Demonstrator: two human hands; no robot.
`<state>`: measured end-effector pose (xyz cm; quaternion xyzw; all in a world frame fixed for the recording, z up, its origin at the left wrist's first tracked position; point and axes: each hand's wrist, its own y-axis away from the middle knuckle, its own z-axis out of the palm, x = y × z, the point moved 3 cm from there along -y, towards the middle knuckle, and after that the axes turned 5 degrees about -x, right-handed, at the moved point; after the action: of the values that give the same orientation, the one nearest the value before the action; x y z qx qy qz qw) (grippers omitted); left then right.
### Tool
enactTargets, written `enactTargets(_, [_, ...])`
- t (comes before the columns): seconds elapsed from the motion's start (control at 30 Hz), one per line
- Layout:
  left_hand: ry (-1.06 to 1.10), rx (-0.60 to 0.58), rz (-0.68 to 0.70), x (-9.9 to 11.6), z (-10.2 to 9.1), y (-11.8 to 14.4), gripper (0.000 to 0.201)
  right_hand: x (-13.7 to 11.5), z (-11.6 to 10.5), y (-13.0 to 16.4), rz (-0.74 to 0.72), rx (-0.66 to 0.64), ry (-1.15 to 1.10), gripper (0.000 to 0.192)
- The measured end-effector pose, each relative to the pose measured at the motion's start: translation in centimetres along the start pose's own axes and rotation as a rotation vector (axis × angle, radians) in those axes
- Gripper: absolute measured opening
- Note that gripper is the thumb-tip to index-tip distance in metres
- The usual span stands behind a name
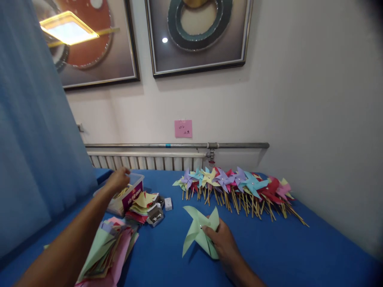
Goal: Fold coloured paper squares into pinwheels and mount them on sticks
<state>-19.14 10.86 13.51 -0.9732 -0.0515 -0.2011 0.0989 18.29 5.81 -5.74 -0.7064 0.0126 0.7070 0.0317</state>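
Observation:
A light green paper pinwheel (196, 233) with a small metal pin at its centre is pinched between the thumb and fingers of my right hand (221, 239). No stick shows on it. Over at the left, my left hand (119, 179) is above a clear plastic box (137, 188) with a purple label, its fingers curled inward. Thin wooden sticks (122, 193) lie inside this box, right below the hand. Whether the curled fingers hold anything is hidden.
Finished pinwheels (223, 179) on sticks lie in a row along the back. Beside the box are folded paper pieces (143, 201), an open carton of metal pins (155, 215) and a small white box (168, 204). Stacked coloured paper (107, 247) lies front left, near a blue curtain (26, 119).

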Motion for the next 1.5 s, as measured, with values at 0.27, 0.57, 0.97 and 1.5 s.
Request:
enactTargets(0.27, [1.066, -0.241, 0.109, 9.5, 12.6, 8.0, 0.017, -0.2, -1.1, -0.3, -0.017, 0.041, -0.023, 0.045])
enactTargets(0.57, [0.995, -0.27, 0.149, 9.6, 17.5, 9.3, 0.03, -0.5, -1.2, -0.2, -0.006, 0.03, -0.007, 0.045])
enactTargets(0.97, [0.948, -0.283, 0.094, 9.5, 18.1, 9.6, 0.022, -0.8, -1.0, 0.4, 0.019, 0.016, -0.063, 0.047])
enactTargets(1.5, [0.99, -0.711, -0.005, 12.2, 20.3, 12.3, 0.01, -2.1, -0.8, 1.0, -0.005, 0.015, -0.086, 0.041])
